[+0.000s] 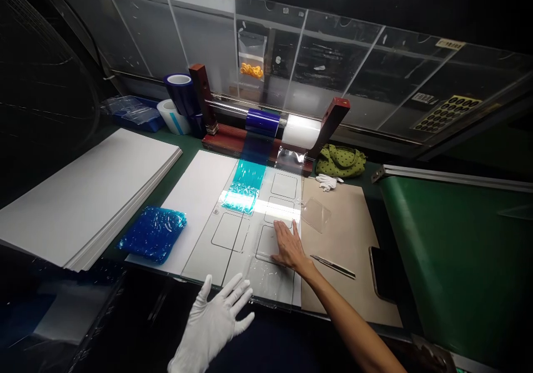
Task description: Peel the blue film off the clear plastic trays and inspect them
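My left hand [222, 317], in a white glove, is held palm up at the table's near edge with its fingers spread and nothing in it. My bare right hand [288, 245] lies with fingers apart on a clear panel [270, 241] over an outlined square on the white work sheet [200, 251]. Just below that hand, clear film [270, 278] reaches the front edge. A strip of turquoise film [250, 176] hangs from the blue film roll [262, 121] onto the sheet. A clear roll [300, 131] shares its rod.
A stack of blue film pieces [155, 234] lies at left beside a thick stack of white sheets [91, 190]. At right are a pen-like knife [333, 266], a phone [383, 273], a loose clear piece [317, 215], a white glove [328, 182] and a green conveyor belt [458, 251].
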A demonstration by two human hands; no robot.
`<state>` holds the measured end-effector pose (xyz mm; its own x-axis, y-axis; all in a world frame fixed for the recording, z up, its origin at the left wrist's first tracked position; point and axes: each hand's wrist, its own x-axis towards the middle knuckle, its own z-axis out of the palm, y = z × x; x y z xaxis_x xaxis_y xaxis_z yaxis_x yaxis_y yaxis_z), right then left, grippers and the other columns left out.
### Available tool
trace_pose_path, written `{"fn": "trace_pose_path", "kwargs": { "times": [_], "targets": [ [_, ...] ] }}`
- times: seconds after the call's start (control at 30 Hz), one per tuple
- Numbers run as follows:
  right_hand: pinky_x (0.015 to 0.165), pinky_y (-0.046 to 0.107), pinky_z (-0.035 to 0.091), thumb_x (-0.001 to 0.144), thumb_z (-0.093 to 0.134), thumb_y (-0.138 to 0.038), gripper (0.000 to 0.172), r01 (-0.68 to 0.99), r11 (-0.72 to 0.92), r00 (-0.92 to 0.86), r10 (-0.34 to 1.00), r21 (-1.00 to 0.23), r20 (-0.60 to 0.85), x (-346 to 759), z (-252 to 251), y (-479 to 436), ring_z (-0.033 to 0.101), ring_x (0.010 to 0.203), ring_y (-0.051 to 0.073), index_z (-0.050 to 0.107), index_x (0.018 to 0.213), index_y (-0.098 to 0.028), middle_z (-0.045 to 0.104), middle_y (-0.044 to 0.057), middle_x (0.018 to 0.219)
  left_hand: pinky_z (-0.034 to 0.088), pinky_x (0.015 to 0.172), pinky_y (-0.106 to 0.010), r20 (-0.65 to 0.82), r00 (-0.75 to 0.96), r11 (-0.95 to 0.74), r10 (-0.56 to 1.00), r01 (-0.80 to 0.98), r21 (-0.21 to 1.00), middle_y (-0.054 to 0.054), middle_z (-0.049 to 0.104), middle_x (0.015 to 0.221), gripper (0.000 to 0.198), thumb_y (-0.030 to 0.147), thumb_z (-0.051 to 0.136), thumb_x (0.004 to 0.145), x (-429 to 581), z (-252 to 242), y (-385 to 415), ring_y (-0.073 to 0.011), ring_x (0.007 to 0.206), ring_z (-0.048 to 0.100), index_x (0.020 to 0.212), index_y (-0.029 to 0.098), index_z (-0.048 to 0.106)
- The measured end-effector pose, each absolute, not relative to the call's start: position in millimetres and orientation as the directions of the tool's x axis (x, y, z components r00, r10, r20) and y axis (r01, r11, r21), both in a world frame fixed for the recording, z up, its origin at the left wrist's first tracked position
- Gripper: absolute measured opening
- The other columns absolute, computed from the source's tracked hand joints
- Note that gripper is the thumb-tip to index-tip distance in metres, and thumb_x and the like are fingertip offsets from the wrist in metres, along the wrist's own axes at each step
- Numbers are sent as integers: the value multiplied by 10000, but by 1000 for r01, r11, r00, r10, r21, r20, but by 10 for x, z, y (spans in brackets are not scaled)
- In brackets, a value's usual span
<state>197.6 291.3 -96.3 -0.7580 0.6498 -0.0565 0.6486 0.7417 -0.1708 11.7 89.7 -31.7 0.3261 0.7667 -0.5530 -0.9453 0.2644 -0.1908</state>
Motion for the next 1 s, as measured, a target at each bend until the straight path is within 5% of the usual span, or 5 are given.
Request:
{"fn": "trace_pose_path", "kwargs": {
  "times": [0.27,0.4,0.57,0.67,1.0],
  "targets": [
    [1089,596,-49,700,633,-482,1001,651,737,-754,655,-181,-43,1992,-969,2939,293,1337,333,126,1447,-50,331,233,1442,165,1082,-589,-544,334,261,770,-942,-209,-152,287,1485,741,474,406,826,120,-363,979,-279,1402,150,1443,131,180],
    [1090,590,49,793,533,-476,843,723,663,-667,743,-195,53,2119,-897,3081,298,1336,321,171,1436,-68,361,223,1427,151,1095,-572,-524,329,261,786,-944,-201,-135,297,1484,719,475,384,841,128,-389,1025,-259,1408,127,1444,140,180],
    [874,413,424,852,457,-401,567,906,212,-191,977,-366,94,2359,-821,3598,555,1066,286,395,1307,-69,564,190,1210,97,1114,-554,-391,359,327,848,-934,-148,-99,315,1477,714,584,369,809,110,-461,1054,-241,1417,-18,1361,132,396],
    [707,337,446,844,467,-393,512,892,5,-5,1000,-452,2,2382,-808,3943,619,864,257,449,1262,-98,657,128,997,68,1120,-548,-316,372,361,873,-928,-94,-70,324,1472,691,607,313,823,128,-449,1077,-221,1405,-101,1329,156,450],
    [652,261,428,896,371,-318,326,800,64,-50,998,-597,40,2386,-678,4040,641,697,185,663,867,-175,700,70,776,90,1111,-561,-335,376,419,864,-906,62,-45,396,1439,678,675,314,796,170,-383,1087,-250,1394,-123,1271,240,525]
  ]
}}
